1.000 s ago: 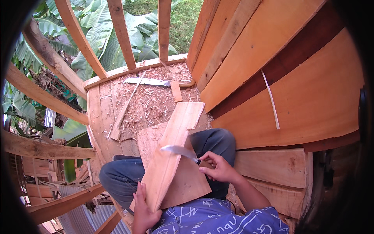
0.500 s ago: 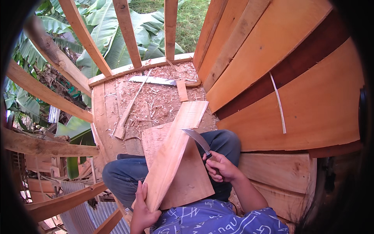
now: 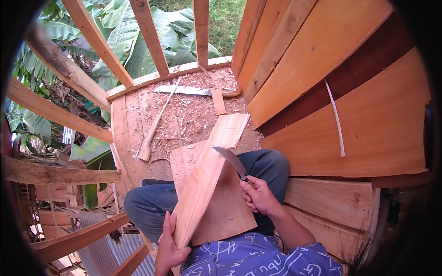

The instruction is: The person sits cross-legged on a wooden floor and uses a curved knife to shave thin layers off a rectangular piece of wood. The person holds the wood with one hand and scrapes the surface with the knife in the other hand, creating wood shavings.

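Across the seated person's lap, a wide board [image 3: 228, 211] lies flat-ish w/ a long narrow plank [image 3: 205, 179] slanted over it; plank's near end is by the shirt, far end out over the floor [image 3: 120, 115].

L hand [image 3: 171, 244] has the plank's near end, L corner: fingers close together along its L edge, thumb on the R, wood pinched btwn. R hand [image 3: 258, 195] is just R of the plank, fingers curled tight round the dark handle of a curved-blade knife [image 3: 234, 161]. Blade points up-L, tip over the plank's R edge; can't tell if it's touching.

Nr floor's far edge lies a machete [image 3: 182, 90], handle toward the far R corner, w/ a small flat wood piece [image 3: 218, 102] across the handle end. Long thin stick [image 3: 159, 122] runs along the floor's L part, far end crossing the machete blade. Shavings [image 3: 191, 117] all over btwn.

R side: big wall boards [image 3: 313, 69], pale thin strip [image 3: 335, 117] against them. Far side: upright slats [image 3: 102, 43], banana leaves [image 3: 133, 50] beyond.
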The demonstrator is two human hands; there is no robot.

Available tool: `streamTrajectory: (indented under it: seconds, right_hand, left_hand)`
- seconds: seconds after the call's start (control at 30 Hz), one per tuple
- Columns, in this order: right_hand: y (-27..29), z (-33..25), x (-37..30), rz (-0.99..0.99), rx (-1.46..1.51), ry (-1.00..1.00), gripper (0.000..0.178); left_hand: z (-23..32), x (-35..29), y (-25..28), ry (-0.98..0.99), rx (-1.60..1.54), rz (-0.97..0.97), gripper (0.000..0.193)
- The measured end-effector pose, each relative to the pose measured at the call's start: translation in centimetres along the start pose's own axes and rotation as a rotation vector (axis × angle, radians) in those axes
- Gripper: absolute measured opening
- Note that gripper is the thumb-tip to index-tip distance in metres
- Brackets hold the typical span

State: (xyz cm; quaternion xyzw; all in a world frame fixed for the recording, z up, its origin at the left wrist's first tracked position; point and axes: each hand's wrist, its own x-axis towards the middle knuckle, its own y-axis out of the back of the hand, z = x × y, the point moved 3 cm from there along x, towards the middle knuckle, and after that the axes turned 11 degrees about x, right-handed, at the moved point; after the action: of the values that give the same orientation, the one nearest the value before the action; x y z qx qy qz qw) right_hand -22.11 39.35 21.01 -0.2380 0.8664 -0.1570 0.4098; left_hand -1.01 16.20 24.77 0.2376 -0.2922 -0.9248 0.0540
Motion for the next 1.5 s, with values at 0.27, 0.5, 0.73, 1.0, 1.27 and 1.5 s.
streamTrajectory:
  seconds: [0.27, 0.5, 0.73, 1.0, 1.27, 1.5]
  right_hand:
    - [-0.3, 0.8, 0.5, 0.114, -0.252, 0.349, 0.014]
    - [1.0, -0.5, 0.2, 0.195, -0.404, 0.469, 0.023]
    - [0.3, -0.5, 0.1, -0.198, -0.109, -0.172, 0.024]
    - [-0.6, -0.4, 0.9, 0.065, -0.180, 0.190, 0.018]
    - [-0.1, 0.7, 0.7, 0.246, -0.522, 0.438, 0.021]
    - [-0.9, 0.3, 0.6, 0.281, -0.646, 0.526, 0.019]
  left_hand:
    - [-0.5, -0.2, -0.1, 0.039, -0.029, -0.023, 0.118]
    - [0.4, 0.0, 0.5, 0.091, -0.090, -0.038, 0.119]
    - [-0.3, 0.1, 0.0, 0.064, -0.072, -0.033, 0.120]
    - [-0.4, 0.0, -0.2, 0.091, -0.084, -0.024, 0.117]
    - [-0.2, 0.1, -0.2, 0.023, 0.029, -0.008, 0.121]
    - [0.3, 0.0, 0.0, 0.075, -0.047, -0.020, 0.122]
